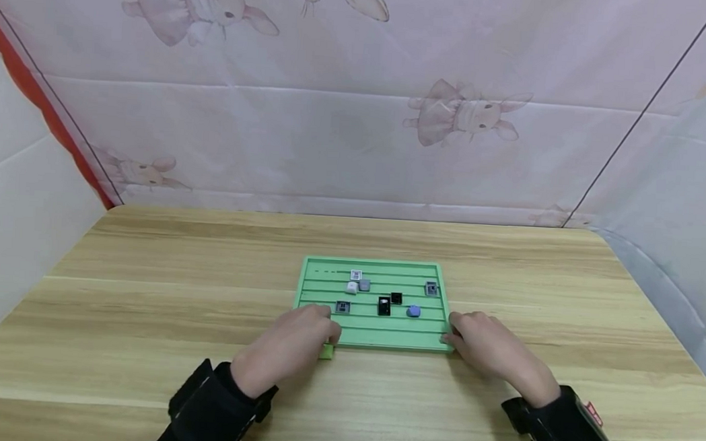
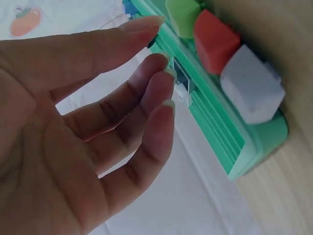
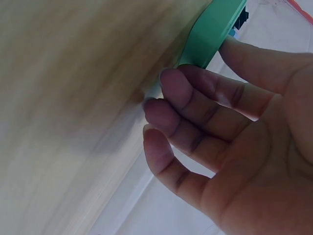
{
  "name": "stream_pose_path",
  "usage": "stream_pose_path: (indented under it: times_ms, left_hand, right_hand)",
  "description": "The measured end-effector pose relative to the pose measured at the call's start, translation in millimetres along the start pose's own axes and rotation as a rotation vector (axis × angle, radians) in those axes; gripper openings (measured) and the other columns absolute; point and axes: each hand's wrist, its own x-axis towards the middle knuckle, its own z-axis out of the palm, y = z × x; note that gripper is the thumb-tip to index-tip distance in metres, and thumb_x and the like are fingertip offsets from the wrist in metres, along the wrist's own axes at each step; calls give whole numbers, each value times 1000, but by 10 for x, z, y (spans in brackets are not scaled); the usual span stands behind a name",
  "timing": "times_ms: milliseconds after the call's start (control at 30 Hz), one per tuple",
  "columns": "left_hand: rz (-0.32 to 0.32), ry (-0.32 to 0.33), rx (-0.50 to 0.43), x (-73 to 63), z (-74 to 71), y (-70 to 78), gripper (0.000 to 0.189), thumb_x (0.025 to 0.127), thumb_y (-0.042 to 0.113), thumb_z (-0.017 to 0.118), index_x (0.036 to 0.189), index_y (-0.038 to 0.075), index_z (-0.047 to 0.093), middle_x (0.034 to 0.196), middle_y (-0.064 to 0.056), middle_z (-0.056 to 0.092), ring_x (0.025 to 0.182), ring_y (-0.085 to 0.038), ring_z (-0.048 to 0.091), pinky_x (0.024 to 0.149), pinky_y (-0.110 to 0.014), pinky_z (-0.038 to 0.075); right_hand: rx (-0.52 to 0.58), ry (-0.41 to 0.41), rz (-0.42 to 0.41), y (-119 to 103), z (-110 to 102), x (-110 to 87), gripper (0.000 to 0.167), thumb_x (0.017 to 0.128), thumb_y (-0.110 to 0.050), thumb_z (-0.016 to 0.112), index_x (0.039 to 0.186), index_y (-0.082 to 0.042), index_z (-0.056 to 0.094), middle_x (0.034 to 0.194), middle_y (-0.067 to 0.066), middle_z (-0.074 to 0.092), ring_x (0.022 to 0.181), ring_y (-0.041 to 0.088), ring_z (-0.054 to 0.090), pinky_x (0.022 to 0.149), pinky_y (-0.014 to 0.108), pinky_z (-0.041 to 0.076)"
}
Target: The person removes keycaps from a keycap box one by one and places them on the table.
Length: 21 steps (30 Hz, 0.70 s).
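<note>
A shallow green ridged tray (image 1: 391, 339) lies on the table with several small keycaps in it, among them a black keycap (image 1: 384, 307) and a blue-violet keycap (image 1: 413, 311). My left hand (image 1: 297, 335) is over its front left corner, fingers loosely bent, thumb tip overlapping the rim in the left wrist view. A green keycap (image 1: 326, 353) shows just outside the front edge. Beside it in the left wrist view are a red keycap (image 2: 215, 43) and a white keycap (image 2: 252, 85). My right hand (image 1: 491, 347) pinches the tray's front right corner, thumb on top, fingers at the side.
The wooden table (image 1: 174, 263) stretches around the tray on all sides. A pale curtain with rabbit prints (image 1: 346, 139) hangs behind the far table edge, with more white cloth (image 1: 682, 200) at the right side.
</note>
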Motion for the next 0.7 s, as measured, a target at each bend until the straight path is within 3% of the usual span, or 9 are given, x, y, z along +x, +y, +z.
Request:
stream_pose_path:
  times_ms: [133,700]
  left_hand:
    - [9,-27,-5,3,29,3,21,75,-8,62,77,11,71,77,0,57,73,-13,54,62,-25,45]
    - [-13,-21,-4,-7,15,-4,26,71,-13,59,77,9,70,77,0,57,72,-13,53,62,-25,44]
  right_hand:
    - [0,2,-3,3,2,2,20,86,-13,62,71,-9,49,58,-2,40,52,11,37,47,24,31]
    - [-8,11,-18,14,12,3,20,86,-13,63,71,-9,49,58,-2,40,52,10,37,47,24,31]
